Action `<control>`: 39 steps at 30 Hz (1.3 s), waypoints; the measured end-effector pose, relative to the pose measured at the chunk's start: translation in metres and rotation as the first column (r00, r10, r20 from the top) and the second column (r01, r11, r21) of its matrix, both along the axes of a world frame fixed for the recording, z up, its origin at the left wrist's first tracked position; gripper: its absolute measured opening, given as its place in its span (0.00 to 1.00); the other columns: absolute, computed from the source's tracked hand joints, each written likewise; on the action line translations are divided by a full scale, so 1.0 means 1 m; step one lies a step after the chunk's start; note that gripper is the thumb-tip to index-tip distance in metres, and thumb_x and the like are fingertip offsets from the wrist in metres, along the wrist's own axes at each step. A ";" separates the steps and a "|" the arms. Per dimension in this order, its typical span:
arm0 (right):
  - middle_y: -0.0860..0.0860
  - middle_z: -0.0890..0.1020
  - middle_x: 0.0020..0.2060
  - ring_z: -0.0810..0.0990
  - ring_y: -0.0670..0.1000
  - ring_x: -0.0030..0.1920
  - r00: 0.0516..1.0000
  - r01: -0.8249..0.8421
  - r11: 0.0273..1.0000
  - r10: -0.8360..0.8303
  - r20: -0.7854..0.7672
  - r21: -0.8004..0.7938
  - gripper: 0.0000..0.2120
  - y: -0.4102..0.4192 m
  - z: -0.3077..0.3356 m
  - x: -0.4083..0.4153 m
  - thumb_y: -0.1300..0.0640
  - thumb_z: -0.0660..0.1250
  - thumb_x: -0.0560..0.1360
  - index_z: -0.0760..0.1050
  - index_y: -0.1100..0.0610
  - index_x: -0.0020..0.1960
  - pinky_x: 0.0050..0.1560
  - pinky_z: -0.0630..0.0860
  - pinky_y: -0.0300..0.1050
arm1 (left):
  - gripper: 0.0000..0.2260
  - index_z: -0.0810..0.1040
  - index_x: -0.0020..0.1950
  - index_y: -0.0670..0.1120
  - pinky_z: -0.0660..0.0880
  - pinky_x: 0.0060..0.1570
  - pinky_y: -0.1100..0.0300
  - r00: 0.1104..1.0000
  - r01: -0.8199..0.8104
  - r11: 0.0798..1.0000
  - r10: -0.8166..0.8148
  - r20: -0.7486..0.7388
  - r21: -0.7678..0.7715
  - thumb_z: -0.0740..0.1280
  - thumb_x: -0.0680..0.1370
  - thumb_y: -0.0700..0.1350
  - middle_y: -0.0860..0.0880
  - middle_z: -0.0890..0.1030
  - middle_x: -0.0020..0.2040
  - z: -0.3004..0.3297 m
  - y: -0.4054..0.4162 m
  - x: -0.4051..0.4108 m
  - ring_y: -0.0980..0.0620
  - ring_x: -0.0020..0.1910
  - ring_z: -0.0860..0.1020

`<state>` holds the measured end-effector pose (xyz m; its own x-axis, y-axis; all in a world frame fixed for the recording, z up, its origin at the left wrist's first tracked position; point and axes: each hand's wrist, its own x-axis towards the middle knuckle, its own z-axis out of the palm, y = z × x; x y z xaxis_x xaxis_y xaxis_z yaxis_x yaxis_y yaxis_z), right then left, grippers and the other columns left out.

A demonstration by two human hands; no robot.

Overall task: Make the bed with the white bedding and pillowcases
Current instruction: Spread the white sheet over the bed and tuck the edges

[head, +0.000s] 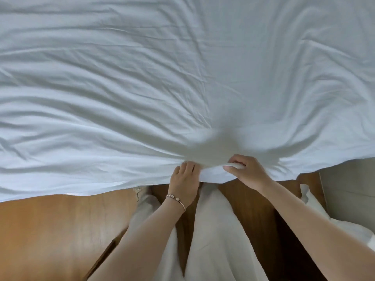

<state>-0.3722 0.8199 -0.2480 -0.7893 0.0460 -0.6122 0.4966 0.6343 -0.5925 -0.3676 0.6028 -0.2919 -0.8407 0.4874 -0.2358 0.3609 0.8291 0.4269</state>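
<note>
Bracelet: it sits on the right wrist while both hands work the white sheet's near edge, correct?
Not quite. The head view shows the bracelet on the left wrist. Both the left hand and right hand are at the sheet's near edge.

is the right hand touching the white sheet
Touching. The head view shows the right hand with fingers and thumb curled round a bunched fold at the near edge of the white sheet.

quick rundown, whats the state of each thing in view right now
white sheet: spread over the bed, wrinkled, near edge bunched
left hand: fingers at the sheet's edge, grip unclear
right hand: grips a fold of the sheet's edge
bracelet: on the left wrist
wooden floor: partly covered by hanging white fabric
</note>
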 end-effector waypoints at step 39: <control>0.48 0.81 0.39 0.79 0.49 0.44 0.969 0.208 0.976 -0.214 0.122 0.062 0.09 -0.174 -0.039 0.051 0.64 0.71 0.74 0.78 0.52 0.40 0.42 0.71 0.33 | 0.13 0.77 0.57 0.53 0.74 0.53 0.56 0.854 -0.045 0.941 0.210 0.475 -0.336 0.60 0.77 0.42 0.53 0.75 0.59 -0.028 -0.253 -0.014 0.47 0.57 0.77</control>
